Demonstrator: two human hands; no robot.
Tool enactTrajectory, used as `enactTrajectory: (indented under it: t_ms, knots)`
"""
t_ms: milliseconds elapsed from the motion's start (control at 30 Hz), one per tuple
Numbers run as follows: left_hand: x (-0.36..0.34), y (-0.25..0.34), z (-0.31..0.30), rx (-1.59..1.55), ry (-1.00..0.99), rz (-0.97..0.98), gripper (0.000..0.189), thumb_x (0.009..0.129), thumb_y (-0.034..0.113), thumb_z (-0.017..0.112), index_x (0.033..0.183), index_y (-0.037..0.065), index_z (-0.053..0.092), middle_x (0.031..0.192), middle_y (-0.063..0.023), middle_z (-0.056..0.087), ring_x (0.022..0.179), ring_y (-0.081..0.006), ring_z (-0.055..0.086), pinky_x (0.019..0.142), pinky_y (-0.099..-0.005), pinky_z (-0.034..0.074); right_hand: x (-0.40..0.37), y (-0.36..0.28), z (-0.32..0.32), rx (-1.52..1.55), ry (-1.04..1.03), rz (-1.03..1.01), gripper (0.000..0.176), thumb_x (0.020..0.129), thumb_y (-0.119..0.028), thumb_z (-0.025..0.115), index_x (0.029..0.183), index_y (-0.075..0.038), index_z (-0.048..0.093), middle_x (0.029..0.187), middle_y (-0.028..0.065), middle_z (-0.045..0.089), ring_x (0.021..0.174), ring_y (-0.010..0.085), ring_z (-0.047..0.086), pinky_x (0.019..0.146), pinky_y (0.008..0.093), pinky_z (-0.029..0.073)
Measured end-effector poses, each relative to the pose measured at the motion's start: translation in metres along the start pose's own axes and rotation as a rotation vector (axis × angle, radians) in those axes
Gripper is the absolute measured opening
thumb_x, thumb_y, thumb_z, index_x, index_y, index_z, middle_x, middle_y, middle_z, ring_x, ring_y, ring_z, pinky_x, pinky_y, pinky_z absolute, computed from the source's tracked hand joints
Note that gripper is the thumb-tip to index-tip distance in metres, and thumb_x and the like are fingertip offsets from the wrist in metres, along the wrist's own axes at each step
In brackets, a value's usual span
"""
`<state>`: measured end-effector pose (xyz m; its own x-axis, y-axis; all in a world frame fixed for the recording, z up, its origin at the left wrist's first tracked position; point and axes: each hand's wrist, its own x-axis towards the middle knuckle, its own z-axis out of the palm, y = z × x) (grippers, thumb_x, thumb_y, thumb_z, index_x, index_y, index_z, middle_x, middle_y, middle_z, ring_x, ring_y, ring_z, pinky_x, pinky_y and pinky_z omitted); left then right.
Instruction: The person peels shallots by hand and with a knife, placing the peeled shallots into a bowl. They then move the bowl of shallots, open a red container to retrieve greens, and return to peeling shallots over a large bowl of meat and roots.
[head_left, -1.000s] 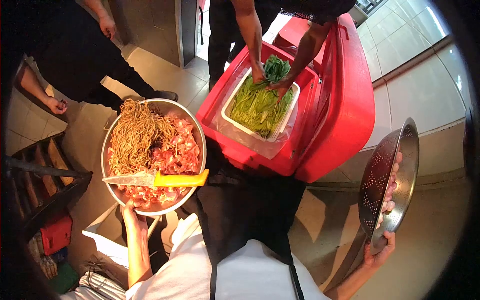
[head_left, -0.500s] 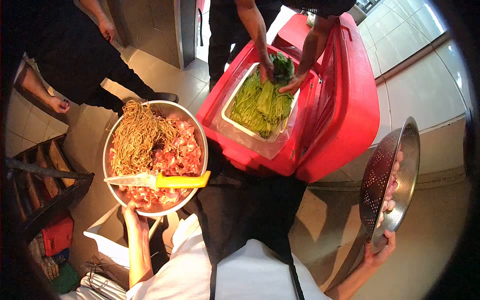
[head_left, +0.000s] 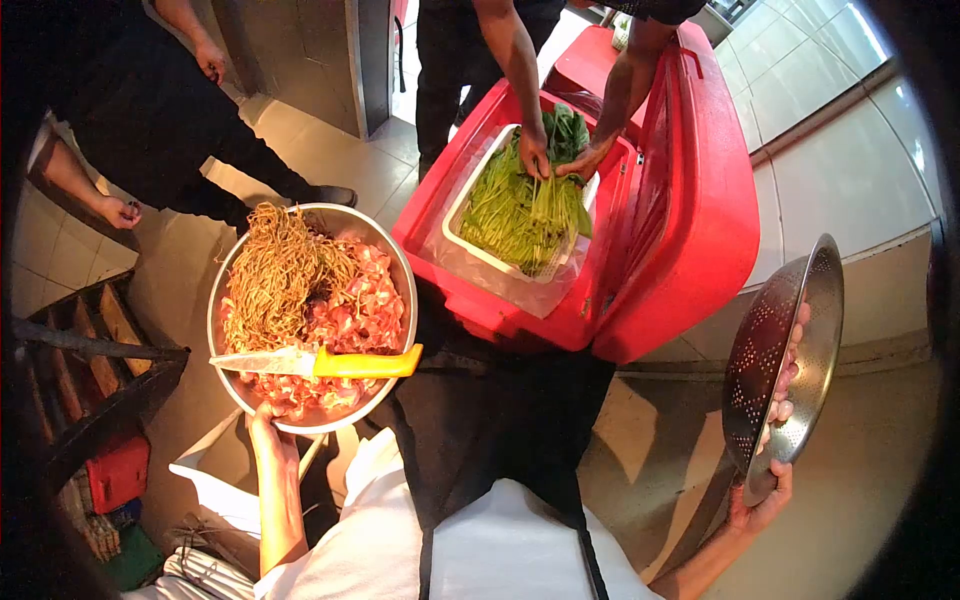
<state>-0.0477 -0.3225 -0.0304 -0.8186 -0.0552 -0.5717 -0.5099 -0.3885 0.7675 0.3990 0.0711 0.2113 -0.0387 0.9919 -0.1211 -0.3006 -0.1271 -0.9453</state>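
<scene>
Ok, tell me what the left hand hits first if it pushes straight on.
The left hand grips the bowl at its near rim, so the bowl blocks it; over the rim, likely the meat, then the knife.

Knife [head_left: 315,361] across bowl [head_left: 225,300] at left, cooler [head_left: 700,200] ahead holding tray [head_left: 462,205], colander [head_left: 790,360] at right

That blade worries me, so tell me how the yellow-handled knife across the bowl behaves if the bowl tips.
Likely slides: the knife rests loose on the rim of the steel bowl and wet-looking meat. Its handle overhangs the rim, so it may pivot off there. The left hand grips only the near edge, so the loaded bowl could tilt.
</scene>
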Motion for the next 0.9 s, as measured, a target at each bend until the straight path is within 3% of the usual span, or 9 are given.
enactTrajectory:
  t_ms: [100, 200, 400, 500, 600, 733, 900]
  knots:
    - [0.0, 0.001, -0.001, 0.015, -0.015, -0.015, 0.02, 0.075, 0.006, 0.058, 0.094, 0.003, 0.065, 0.088, -0.0038, 0.07, 0.075, -0.0155, 0.068, 0.07, -0.0262, 0.058, -0.002, -0.001, 0.006, 0.065, -0.12, 0.045, 0.049, 0.084, -0.01, 0.058, 0.13, 0.002, 0.051, 0.12, 0.0109, 0.063, 0.102, 0.0242, 0.066, 0.09, 0.0369, 0.057]
    - [0.0, 0.002, -0.003, 0.017, -0.055, -0.01, 0.023, 0.075, 0.006, 0.058, 0.096, 0.003, 0.065, 0.093, -0.0044, 0.071, 0.079, -0.0158, 0.069, 0.072, -0.0265, 0.058, -0.006, -0.001, 0.014, 0.042, -0.004, 0.005, 0.048, 0.083, -0.01, 0.058, 0.13, 0.001, 0.052, 0.116, 0.0108, 0.065, 0.098, 0.0244, 0.067, 0.087, 0.0365, 0.059]
    - [0.002, 0.001, -0.005, 0.028, -0.065, -0.022, 0.026, 0.073, 0.005, 0.057, 0.098, 0.003, 0.065, 0.094, -0.0054, 0.071, 0.08, -0.0165, 0.069, 0.074, -0.0266, 0.059, 0.001, 0.0, 0.007, 0.042, -0.048, 0.026, 0.042, 0.082, -0.01, 0.06, 0.123, 0.0, 0.056, 0.11, 0.0093, 0.068, 0.091, 0.0241, 0.07, 0.078, 0.0351, 0.06]
    - [-0.001, 0.003, -0.002, 0.029, -0.036, -0.029, 0.024, 0.072, 0.006, 0.058, 0.095, 0.004, 0.065, 0.091, -0.0059, 0.071, 0.077, -0.017, 0.069, 0.072, -0.0272, 0.059, 0.0, 0.002, 0.011, 0.035, 0.036, -0.015, 0.04, 0.081, -0.011, 0.06, 0.12, -0.001, 0.057, 0.11, 0.0091, 0.068, 0.09, 0.0234, 0.07, 0.075, 0.0345, 0.061]
    - [0.0, 0.002, -0.004, 0.036, -0.031, -0.03, 0.022, 0.072, 0.007, 0.058, 0.092, 0.005, 0.064, 0.088, -0.006, 0.071, 0.073, -0.017, 0.069, 0.068, -0.0268, 0.058, 0.007, 0.001, -0.008, 0.04, -0.053, 0.034, 0.053, 0.082, -0.017, 0.06, 0.131, 0.003, 0.051, 0.119, 0.0132, 0.061, 0.104, 0.0288, 0.063, 0.092, 0.0414, 0.053]
    - [0.002, -0.002, -0.004, 0.014, -0.008, -0.001, 0.023, 0.072, 0.007, 0.059, 0.094, 0.004, 0.064, 0.086, -0.0046, 0.07, 0.07, -0.016, 0.069, 0.06, -0.0247, 0.057, 0.006, 0.002, -0.005, 0.013, 0.007, 0.0, 0.054, 0.081, -0.017, 0.061, 0.13, 0.004, 0.051, 0.119, 0.0135, 0.061, 0.103, 0.0289, 0.063, 0.092, 0.0417, 0.052]
    - [-0.006, 0.003, 0.007, 0.003, 0.035, 0.01, 0.027, 0.072, 0.006, 0.059, 0.099, 0.003, 0.064, 0.087, -0.0034, 0.071, 0.071, -0.0149, 0.069, 0.059, -0.0249, 0.057, 0.008, 0.003, -0.01, 0.004, 0.059, -0.024, 0.054, 0.08, -0.016, 0.061, 0.129, 0.004, 0.051, 0.12, 0.0135, 0.061, 0.104, 0.0288, 0.063, 0.092, 0.0416, 0.052]
